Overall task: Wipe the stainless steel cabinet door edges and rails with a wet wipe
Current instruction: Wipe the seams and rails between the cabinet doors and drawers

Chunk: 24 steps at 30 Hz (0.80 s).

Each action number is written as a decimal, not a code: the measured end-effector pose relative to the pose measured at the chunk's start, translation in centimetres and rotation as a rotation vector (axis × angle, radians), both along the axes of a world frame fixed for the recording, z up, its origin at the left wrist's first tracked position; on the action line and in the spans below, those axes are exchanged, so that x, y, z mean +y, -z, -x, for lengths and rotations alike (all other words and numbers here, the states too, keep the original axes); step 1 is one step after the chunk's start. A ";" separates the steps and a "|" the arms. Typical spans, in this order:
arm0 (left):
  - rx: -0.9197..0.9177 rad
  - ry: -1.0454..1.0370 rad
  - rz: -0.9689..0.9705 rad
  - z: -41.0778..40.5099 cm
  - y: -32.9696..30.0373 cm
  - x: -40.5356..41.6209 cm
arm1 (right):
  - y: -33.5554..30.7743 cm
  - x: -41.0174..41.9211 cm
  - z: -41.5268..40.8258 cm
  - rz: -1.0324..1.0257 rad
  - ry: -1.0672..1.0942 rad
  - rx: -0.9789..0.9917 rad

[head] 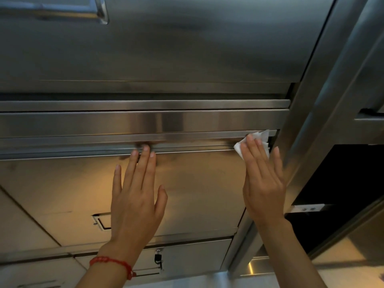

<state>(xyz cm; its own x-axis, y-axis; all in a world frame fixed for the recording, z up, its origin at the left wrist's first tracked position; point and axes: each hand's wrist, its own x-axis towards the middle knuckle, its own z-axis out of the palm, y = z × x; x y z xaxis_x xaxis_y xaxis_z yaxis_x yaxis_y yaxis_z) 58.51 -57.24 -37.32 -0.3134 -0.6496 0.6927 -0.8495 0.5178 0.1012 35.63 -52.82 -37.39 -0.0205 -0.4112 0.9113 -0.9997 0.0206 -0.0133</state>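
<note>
Left hand (135, 202): yours, flat, fingers spread, tips at rail (187, 145).
Right hand (264, 183): straight fingers press wipe (260, 140) onto rail's right end.
Edge: post (301, 121) just right of wipe.
Room: rail bare between hands.

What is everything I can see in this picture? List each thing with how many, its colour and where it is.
cabinet door: one, steel with a warm glow, centre.
rails: several, silver, running across above the door.
upper panel: one, grey steel, top.
handle: one, recessed, lower on the door, partly behind the left hand.
padlock: one, dark, on the panel below.
wipe: one, white, at the right end of a rail.
bracelet: one, red, left wrist.
left hand: flat on the door, fingertips at the rail.
right hand: fingers straight, pressing the wipe.
</note>
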 end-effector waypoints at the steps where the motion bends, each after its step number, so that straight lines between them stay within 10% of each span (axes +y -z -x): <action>1: -0.001 0.010 -0.013 -0.1 -0.2 0.1 | -0.1 0.1 -0.3 -0.006 -0.017 0.021; 24: 0.011 0.343 -0.063 -8.9 4.0 4.5 | 3.6 5.0 -14.2 -0.220 -0.129 0.172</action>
<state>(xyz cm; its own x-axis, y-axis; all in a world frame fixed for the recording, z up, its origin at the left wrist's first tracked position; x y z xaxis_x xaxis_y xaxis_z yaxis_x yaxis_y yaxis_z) 67.44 -52.73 -41.32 -0.5132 -0.5494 0.6593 -0.6260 0.7652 0.1504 49.81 -47.78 -41.02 0.1917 -0.5882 0.7856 -0.9814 -0.1233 0.1472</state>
